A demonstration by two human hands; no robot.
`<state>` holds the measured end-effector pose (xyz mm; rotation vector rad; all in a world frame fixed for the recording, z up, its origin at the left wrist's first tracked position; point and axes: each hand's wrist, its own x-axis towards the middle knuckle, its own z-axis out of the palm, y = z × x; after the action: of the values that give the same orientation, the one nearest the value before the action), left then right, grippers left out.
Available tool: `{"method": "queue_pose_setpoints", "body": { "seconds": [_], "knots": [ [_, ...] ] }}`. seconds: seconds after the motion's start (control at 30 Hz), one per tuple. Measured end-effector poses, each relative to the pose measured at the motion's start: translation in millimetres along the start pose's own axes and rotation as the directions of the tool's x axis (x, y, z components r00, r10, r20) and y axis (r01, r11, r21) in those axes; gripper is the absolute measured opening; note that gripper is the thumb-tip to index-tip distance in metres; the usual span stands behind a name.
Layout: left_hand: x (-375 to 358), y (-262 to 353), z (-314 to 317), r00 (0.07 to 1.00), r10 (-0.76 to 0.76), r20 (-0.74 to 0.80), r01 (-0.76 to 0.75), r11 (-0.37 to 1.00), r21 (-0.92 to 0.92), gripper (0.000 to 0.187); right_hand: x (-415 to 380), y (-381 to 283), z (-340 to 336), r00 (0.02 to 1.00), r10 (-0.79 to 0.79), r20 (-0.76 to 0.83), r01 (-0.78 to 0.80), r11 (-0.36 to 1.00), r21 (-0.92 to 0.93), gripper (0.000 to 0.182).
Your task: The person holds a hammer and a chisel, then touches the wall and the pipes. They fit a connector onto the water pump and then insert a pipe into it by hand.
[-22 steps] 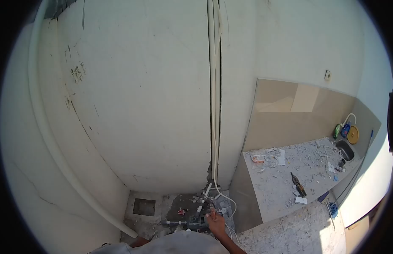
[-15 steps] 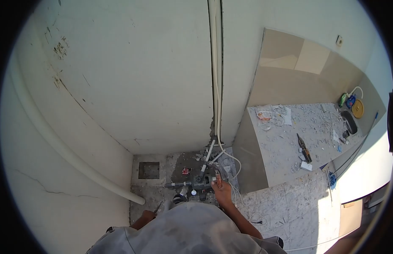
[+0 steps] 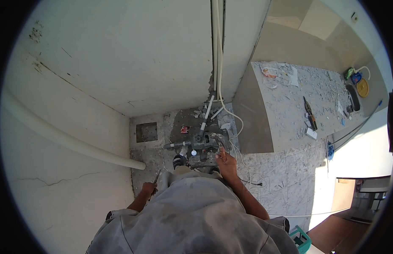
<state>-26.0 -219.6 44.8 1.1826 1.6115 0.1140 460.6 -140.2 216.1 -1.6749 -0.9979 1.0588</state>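
Observation:
In front of my feet stands a dark water pump (image 3: 200, 144), with a round white gauge (image 3: 194, 153) and light pipes (image 3: 203, 125) joined to it. My right hand (image 3: 227, 165) is closed just right of the pump, around a slender reddish-brown piece whose kind I cannot make out. Close above it, a dark curved hose or cable (image 3: 222, 139) runs beside the pump. Low on the left, my left hand (image 3: 149, 189) is wrapped round a slim tool (image 3: 157, 176) with a narrow metal end pointing up; its exact kind is too small to tell.
A thick pipe (image 3: 78, 146) slants along the left wall. Behind the pump are a square floor pit (image 3: 146, 132) and a small red packet (image 3: 185, 129). On the right, a debris-strewn counter (image 3: 285, 97) carries a power tool (image 3: 309, 113). Cables (image 3: 247, 182) trail over the floor.
My view has tilted downward, so the pump and counter appear higher. A green plastic object has come into view at bottom right. Both hands keep their grip.

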Motion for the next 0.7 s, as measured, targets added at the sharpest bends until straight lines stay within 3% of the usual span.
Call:
{"method": "queue_pose_setpoints", "body": {
  "seconds": [0.13, 0.3, 0.4, 0.7],
  "knots": [
    [-5.5, 13.6, -2.8, 0.993, -0.112, -0.023, 0.109, 0.988, -0.107, 0.023, -4.8, -10.0, -5.8, 0.995, 0.095, 0.012, -0.094, 0.991, -0.100, 0.023],
    [-4.7, 40.1, 4.6, 0.880, -0.469, -0.069, 0.404, 0.818, -0.410, 0.023, -6.5, 6.7, -5.3, 0.991, 0.137, -0.007, -0.137, 0.985, -0.106, 0.025],
    [-3.5, 39.8, 3.5, 0.904, -0.424, -0.051, 0.375, 0.846, -0.380, 0.023, -8.5, 7.0, -7.5, 0.992, 0.126, 0.004, -0.125, 0.987, -0.100, 0.025],
    [-6.7, 56.4, -4.4, 0.875, -0.482, -0.050, 0.430, 0.819, -0.379, 0.023, -12.5, 21.9, -11.0, 0.993, 0.120, -0.005, -0.120, 0.981, -0.153, 0.025]
  ]
}}
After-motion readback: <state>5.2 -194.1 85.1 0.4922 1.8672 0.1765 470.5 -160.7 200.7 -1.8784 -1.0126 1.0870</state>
